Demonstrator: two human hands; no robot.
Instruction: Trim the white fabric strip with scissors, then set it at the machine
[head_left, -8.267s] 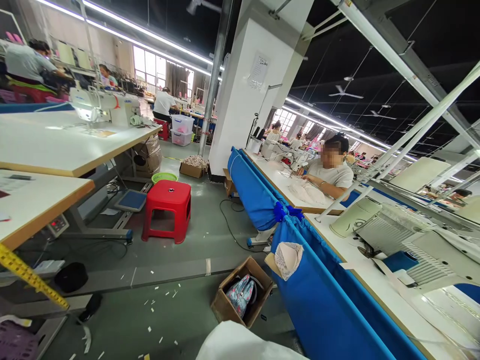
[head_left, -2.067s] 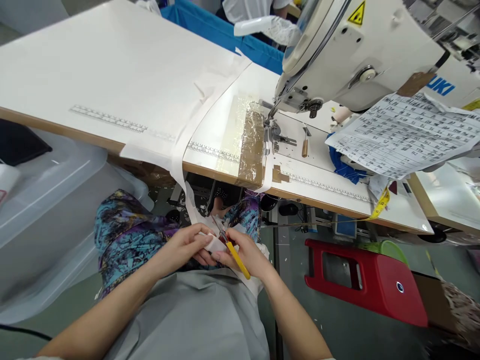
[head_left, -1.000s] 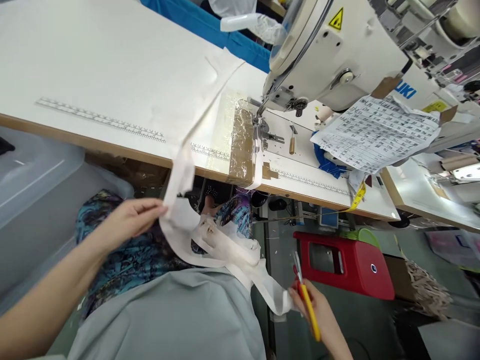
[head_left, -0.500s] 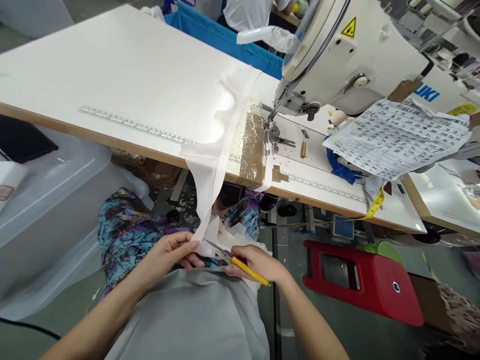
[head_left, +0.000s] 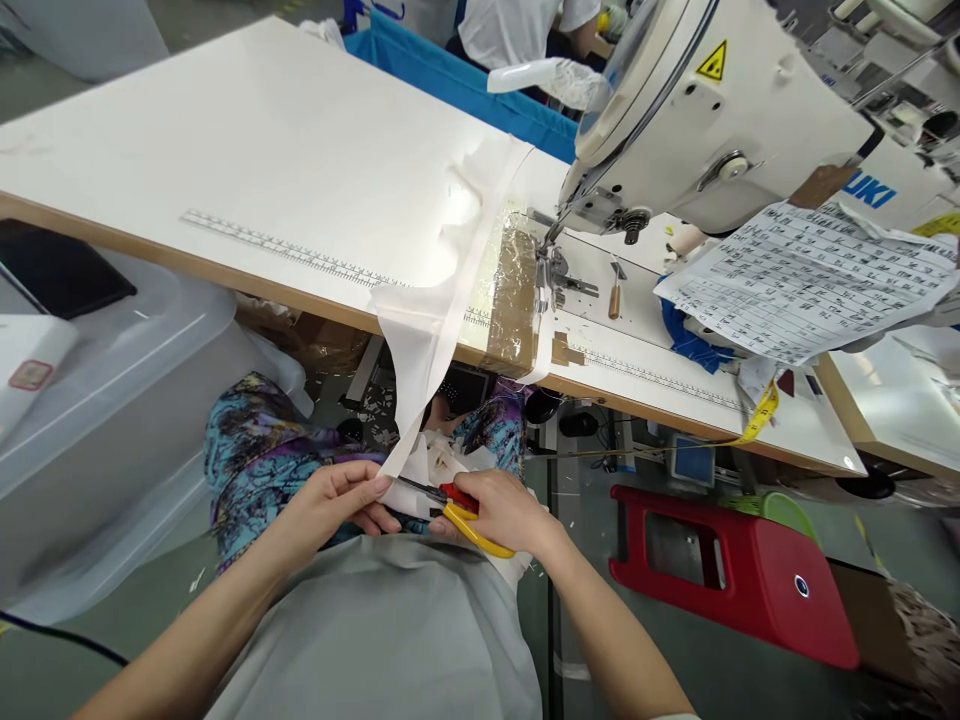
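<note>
Here, white fabric strip [head_left: 420, 370] pinched between left fingers [head_left: 371, 490].

Above your hands [head_left: 420, 505] the table edge [head_left: 315, 305] and hanging white fabric [head_left: 424, 350] crowd you; rightward, open air.

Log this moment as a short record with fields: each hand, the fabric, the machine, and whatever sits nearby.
left hand: pinches the white fabric strip at its lower end, over the lap
right hand: grips yellow-handled scissors, blades pointing at the pinched fabric
fabric strip: hangs from the sewing table edge down to the hands
sewing machine: white, on the table, right of the fabric
printed sheet: lies against the machine
red stool: on the floor, right
</note>
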